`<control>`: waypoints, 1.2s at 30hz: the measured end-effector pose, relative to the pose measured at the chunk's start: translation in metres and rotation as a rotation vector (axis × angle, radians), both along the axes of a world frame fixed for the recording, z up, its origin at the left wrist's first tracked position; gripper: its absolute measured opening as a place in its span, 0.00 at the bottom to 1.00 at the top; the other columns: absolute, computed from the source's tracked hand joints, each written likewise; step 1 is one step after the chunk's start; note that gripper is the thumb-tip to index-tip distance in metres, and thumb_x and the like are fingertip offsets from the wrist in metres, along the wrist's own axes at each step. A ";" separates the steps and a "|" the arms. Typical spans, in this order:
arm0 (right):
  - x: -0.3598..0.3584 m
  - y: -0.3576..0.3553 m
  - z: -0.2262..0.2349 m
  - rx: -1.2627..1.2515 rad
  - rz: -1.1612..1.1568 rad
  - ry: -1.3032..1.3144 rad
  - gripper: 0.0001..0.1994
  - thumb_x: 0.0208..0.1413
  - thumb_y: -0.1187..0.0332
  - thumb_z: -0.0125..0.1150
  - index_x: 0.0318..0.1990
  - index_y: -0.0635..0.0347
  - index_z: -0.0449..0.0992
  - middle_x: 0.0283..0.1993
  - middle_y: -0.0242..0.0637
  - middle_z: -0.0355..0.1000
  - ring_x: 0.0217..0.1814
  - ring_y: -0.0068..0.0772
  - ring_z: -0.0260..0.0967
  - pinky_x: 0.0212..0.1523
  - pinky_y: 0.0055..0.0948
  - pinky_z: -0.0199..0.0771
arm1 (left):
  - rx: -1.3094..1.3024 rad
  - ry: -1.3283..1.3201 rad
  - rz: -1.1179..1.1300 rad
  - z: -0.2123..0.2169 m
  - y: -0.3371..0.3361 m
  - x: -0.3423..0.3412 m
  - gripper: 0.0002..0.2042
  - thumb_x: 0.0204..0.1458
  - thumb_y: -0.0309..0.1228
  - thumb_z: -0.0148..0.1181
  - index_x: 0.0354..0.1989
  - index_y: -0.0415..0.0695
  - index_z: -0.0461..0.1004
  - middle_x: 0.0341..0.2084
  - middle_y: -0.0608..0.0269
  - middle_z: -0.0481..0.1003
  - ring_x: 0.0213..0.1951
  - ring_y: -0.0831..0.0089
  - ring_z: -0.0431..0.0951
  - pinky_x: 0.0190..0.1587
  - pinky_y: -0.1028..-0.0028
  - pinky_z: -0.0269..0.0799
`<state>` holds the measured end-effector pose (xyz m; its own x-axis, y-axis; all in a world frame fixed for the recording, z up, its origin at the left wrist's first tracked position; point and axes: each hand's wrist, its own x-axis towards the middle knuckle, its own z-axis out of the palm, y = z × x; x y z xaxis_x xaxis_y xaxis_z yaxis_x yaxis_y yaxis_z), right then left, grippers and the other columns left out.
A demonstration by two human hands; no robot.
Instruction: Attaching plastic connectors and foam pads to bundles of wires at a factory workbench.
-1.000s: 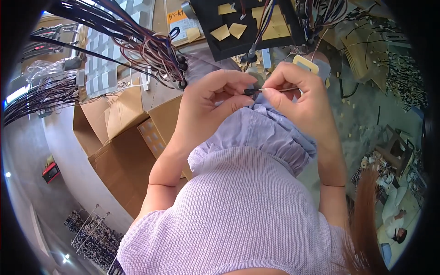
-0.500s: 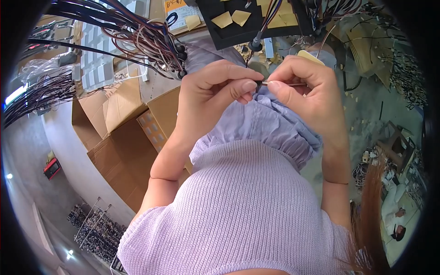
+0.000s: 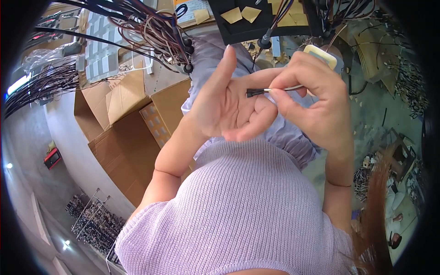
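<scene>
My right hand (image 3: 316, 98) pinches a thin cable between thumb and index finger, close to a small black connector (image 3: 251, 92). The connector points left, over the palm of my left hand (image 3: 227, 107). That hand is turned palm up, its thumb stretched away and its fingers partly curled, with nothing gripped in it. Whether the connector touches the palm, I cannot tell. A stretch of the grey-white cable (image 3: 294, 87) shows beneath my right fingers. Beyond that hand lies a pale yellow-rimmed object (image 3: 326, 56), partly hidden.
Thick bundles of dark and brown wires (image 3: 153, 34) hang at the upper left, above grey plastic trays (image 3: 101, 68). An open cardboard box (image 3: 121, 162) stands at left. A black board (image 3: 229, 34) carries yellow paper pieces. Another person (image 3: 395, 220) is at far right.
My left hand has let go of the connector end and opened, palm up. My right hand still pinches the cable, now a little lower, and the connector is in plain view.
</scene>
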<state>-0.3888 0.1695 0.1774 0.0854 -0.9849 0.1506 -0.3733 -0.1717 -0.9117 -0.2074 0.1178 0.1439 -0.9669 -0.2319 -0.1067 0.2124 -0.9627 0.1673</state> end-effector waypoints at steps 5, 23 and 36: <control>0.001 -0.001 -0.001 0.020 0.004 0.008 0.03 0.42 0.78 0.61 0.26 0.64 0.75 0.24 0.28 0.63 0.26 0.19 0.55 0.26 0.20 0.54 | 0.018 0.085 0.044 0.001 0.005 -0.001 0.46 0.55 0.67 0.16 0.62 0.31 0.53 0.09 0.61 0.63 0.08 0.84 0.58 0.11 0.87 0.51; 0.004 0.005 0.008 0.035 -0.035 0.018 0.04 0.43 0.76 0.60 0.24 0.63 0.71 0.24 0.27 0.60 0.26 0.18 0.54 0.26 0.20 0.51 | -0.110 0.280 -0.015 -0.016 0.006 -0.003 0.53 0.47 0.73 0.12 0.68 0.35 0.37 0.11 0.59 0.66 0.10 0.82 0.61 0.12 0.85 0.53; 0.006 0.003 0.005 -0.038 -0.058 0.077 0.05 0.41 0.79 0.58 0.23 0.63 0.67 0.23 0.28 0.59 0.25 0.19 0.55 0.25 0.21 0.53 | -0.230 0.320 0.037 -0.024 0.008 -0.003 0.48 0.53 0.67 0.23 0.68 0.35 0.35 0.12 0.58 0.68 0.09 0.80 0.62 0.11 0.84 0.57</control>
